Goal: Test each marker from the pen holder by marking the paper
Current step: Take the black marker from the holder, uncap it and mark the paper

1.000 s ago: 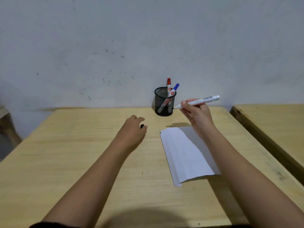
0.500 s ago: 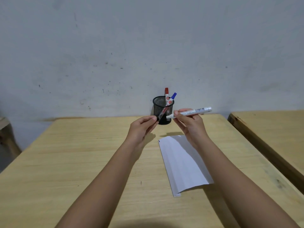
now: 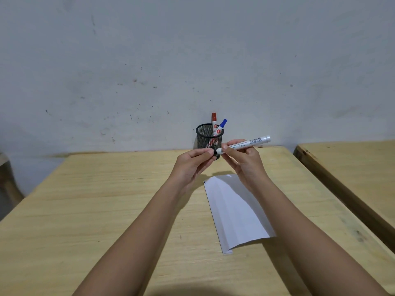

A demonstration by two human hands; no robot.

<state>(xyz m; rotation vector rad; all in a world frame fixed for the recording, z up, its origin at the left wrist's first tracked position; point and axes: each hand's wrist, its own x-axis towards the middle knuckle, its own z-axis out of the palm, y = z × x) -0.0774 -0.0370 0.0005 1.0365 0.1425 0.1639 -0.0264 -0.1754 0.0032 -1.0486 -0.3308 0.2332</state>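
My right hand (image 3: 243,161) grips a white marker (image 3: 248,143) that lies almost level, its tip end pointing left. My left hand (image 3: 190,165) pinches a small black cap (image 3: 214,152) right at that tip, in front of the black mesh pen holder (image 3: 208,136). The holder stands at the table's far edge by the wall, with a red-capped marker (image 3: 214,120) and a blue-capped marker (image 3: 222,124) sticking out of it. A white sheet of paper (image 3: 235,212) lies on the wooden table (image 3: 106,210) below my right hand, a small black mark at its far left corner.
A second wooden table (image 3: 352,167) stands to the right, with a narrow gap between the two. A grey scuffed wall rises just behind the pen holder. Part of a wooden chair or stool (image 3: 8,180) shows at the left edge.
My left hand rose from the table with the black cap and came up to the marker's tip. My right hand swung the marker slightly left toward it.
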